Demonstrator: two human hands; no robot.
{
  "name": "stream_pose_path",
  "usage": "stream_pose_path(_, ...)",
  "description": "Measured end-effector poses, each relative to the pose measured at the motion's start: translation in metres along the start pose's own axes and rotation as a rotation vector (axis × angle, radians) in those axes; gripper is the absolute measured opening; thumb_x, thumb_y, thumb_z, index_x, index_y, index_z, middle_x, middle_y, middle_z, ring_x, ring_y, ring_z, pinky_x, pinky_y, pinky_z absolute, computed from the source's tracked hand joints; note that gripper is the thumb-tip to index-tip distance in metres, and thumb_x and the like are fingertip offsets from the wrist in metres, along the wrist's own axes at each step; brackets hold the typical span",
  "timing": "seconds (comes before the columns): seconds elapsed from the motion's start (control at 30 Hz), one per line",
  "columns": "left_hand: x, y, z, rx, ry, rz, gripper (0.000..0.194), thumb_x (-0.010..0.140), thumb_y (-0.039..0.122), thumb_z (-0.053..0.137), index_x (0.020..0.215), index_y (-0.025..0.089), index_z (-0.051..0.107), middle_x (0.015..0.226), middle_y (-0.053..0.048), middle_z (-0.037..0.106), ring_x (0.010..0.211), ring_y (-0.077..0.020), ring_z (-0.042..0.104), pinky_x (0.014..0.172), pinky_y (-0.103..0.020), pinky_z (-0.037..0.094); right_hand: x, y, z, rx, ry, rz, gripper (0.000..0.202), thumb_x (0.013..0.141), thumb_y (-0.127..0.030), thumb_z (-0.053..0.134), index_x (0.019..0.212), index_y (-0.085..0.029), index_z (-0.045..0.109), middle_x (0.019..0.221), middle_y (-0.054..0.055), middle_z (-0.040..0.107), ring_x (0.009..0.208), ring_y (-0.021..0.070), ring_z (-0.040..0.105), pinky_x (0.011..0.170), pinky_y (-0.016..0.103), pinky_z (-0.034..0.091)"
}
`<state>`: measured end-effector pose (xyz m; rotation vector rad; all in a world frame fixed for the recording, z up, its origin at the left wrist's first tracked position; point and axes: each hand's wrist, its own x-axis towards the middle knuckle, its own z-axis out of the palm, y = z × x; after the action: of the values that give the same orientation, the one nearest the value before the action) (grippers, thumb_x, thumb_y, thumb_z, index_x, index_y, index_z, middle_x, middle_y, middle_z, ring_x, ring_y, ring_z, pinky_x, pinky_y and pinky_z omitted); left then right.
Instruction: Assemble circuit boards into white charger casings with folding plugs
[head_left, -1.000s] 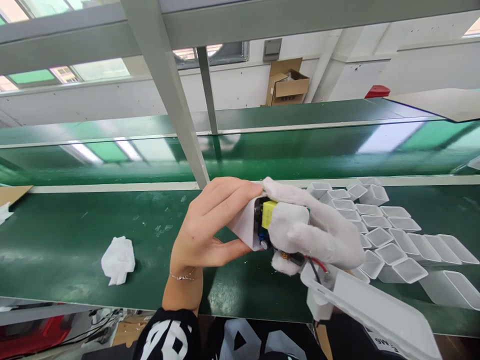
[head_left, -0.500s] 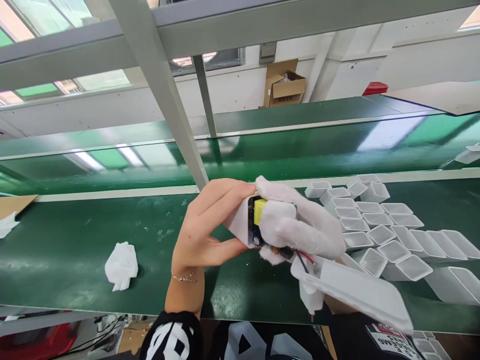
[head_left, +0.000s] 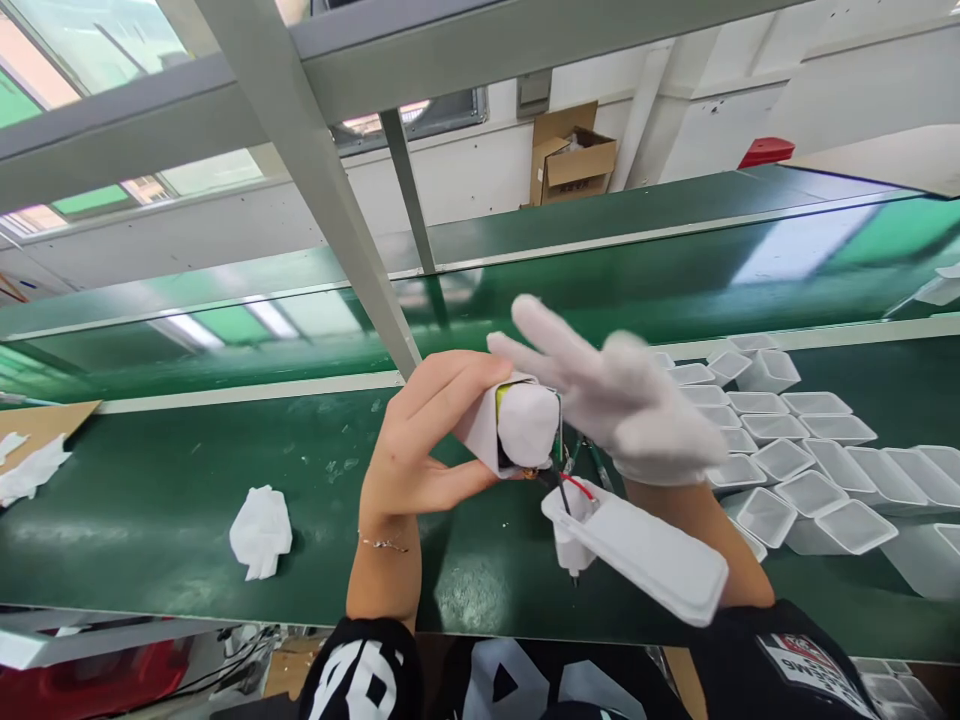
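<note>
My bare left hand (head_left: 420,445) grips a white plastic housing (head_left: 478,432) between thumb and fingers, its open end turned right. A circuit board assembly sits in that opening: a white pad (head_left: 529,427) covers much of it, and a bit of a yellow component (head_left: 501,398) shows at the edge. Red and black wires (head_left: 579,487) lead from it to a white plastic cover (head_left: 649,550) that hangs below, tilted down to the right. My right hand (head_left: 622,400), in a white glove, is beside the opening with fingers spread, slightly blurred, holding nothing visible.
Many white open-ended housings (head_left: 780,460) stand and lie in rows on the green work surface (head_left: 165,480) at right. A crumpled white cloth (head_left: 261,532) lies left. Cardboard with white scraps (head_left: 34,470) is at the far left. A grey metal post (head_left: 330,200) rises behind my hands.
My gloved right hand has come off the white pad and opened, moving up and right. The hanging cover has swung left and lower. My left hand keeps its grip on the housing.
</note>
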<state>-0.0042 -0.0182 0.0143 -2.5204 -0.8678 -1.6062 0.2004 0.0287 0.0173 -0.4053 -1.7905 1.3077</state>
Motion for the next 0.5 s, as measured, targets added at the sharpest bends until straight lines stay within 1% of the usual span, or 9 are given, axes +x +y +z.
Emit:
stream_pose_path(0.03, 0.0, -0.003, 0.002, 0.006, -0.016, 0.003, 0.049, 0.088, 0.04, 0.076, 0.132, 0.022, 0.06, 0.119, -0.01, 0.072, 0.109, -0.0252, 0.068, 0.094, -0.041, 0.056, 0.001, 0.005, -0.002, 0.07, 0.01, -0.004, 0.083, 0.071, -0.087, 0.058, 0.136, -0.035, 0.061, 0.137, 0.005, 0.065, 0.125, 0.0278, 0.063, 0.098, 0.046, 0.057)
stream_pose_path(0.07, 0.0, -0.007, 0.004, 0.019, -0.027, 0.006, 0.049, 0.089, 0.04, 0.075, 0.132, 0.022, 0.06, 0.12, -0.01, 0.072, 0.11, -0.0254, 0.068, 0.097, -0.042, 0.054, 0.002, 0.009, -0.003, 0.145, 0.009, 0.028, 0.085, 0.075, -0.084, 0.057, 0.145, -0.036, 0.052, 0.141, 0.005, 0.062, 0.127, 0.0278, 0.062, 0.097, 0.045, 0.057)
stream_pose_path(0.1, 0.0, -0.01, 0.006, 0.033, -0.037, 0.012, 0.048, 0.089, 0.041, 0.074, 0.132, 0.023, 0.06, 0.12, -0.01, 0.072, 0.111, -0.0259, 0.068, 0.101, -0.044, 0.052, 0.003, 0.011, -0.001, 0.207, -0.009, 0.087, 0.084, 0.079, -0.076, 0.061, 0.151, -0.037, 0.045, 0.137, 0.006, 0.064, 0.121, 0.0263, 0.065, 0.092, 0.042, 0.059)
stream_pose_path(0.13, 0.0, -0.014, 0.008, 0.044, -0.041, 0.022, 0.048, 0.09, 0.041, 0.074, 0.132, 0.023, 0.059, 0.12, -0.01, 0.072, 0.113, -0.0264, 0.067, 0.104, -0.045, 0.049, 0.004, 0.012, 0.001, 0.253, -0.034, 0.164, 0.084, 0.08, -0.063, 0.068, 0.155, -0.036, 0.04, 0.128, 0.005, 0.068, 0.109, 0.0232, 0.069, 0.084, 0.037, 0.061)
stream_pose_path(0.17, 0.0, -0.017, 0.01, 0.049, -0.037, 0.032, 0.048, 0.09, 0.042, 0.073, 0.132, 0.023, 0.059, 0.12, -0.01, 0.073, 0.114, -0.0265, 0.066, 0.106, -0.046, 0.048, 0.004, 0.011, 0.005, 0.288, -0.065, 0.233, 0.086, 0.078, -0.049, 0.074, 0.156, -0.034, 0.039, 0.118, 0.003, 0.07, 0.096, 0.0196, 0.07, 0.076, 0.032, 0.061)
stream_pose_path(0.2, 0.0, -0.02, 0.011, 0.048, -0.029, 0.042, 0.048, 0.09, 0.042, 0.073, 0.132, 0.022, 0.059, 0.119, -0.01, 0.073, 0.115, -0.0262, 0.066, 0.107, -0.045, 0.047, 0.005, 0.01, 0.008, 0.307, -0.089, 0.282, 0.087, 0.076, -0.038, 0.078, 0.155, -0.032, 0.041, 0.108, 0.001, 0.07, 0.085, 0.0164, 0.068, 0.068, 0.028, 0.059)
stream_pose_path(0.27, -0.001, -0.023, 0.012, 0.04, -0.018, 0.058, 0.049, 0.09, 0.044, 0.073, 0.131, 0.022, 0.059, 0.118, -0.009, 0.073, 0.114, -0.0249, 0.065, 0.107, -0.044, 0.045, 0.005, 0.007, 0.013, 0.35, -0.098, 0.323, 0.082, 0.073, -0.028, 0.079, 0.149, -0.029, 0.049, 0.097, -0.002, 0.068, 0.077, 0.0133, 0.063, 0.06, 0.023, 0.057)
stream_pose_path(0.4, -0.003, -0.026, 0.011, 0.054, -0.03, 0.046, 0.047, 0.092, 0.048, 0.069, 0.132, 0.024, 0.059, 0.118, -0.008, 0.074, 0.111, -0.0241, 0.068, 0.114, -0.046, 0.039, 0.005, 0.003, 0.015, 0.37, -0.037, 0.367, 0.072, 0.076, -0.023, 0.079, 0.143, -0.027, 0.056, 0.09, -0.003, 0.066, 0.075, 0.0112, 0.061, 0.061, 0.022, 0.057)
stream_pose_path(0.5, -0.005, -0.028, 0.013, 0.041, -0.025, 0.04, 0.047, 0.093, 0.047, 0.068, 0.132, 0.024, 0.058, 0.118, -0.008, 0.074, 0.112, -0.0245, 0.068, 0.115, -0.046, 0.038, 0.004, 0.002, 0.014, 0.38, -0.007, 0.371, 0.069, 0.078, -0.025, 0.079, 0.143, -0.027, 0.057, 0.095, -0.002, 0.068, 0.075, 0.0109, 0.063, 0.061, 0.022, 0.058)
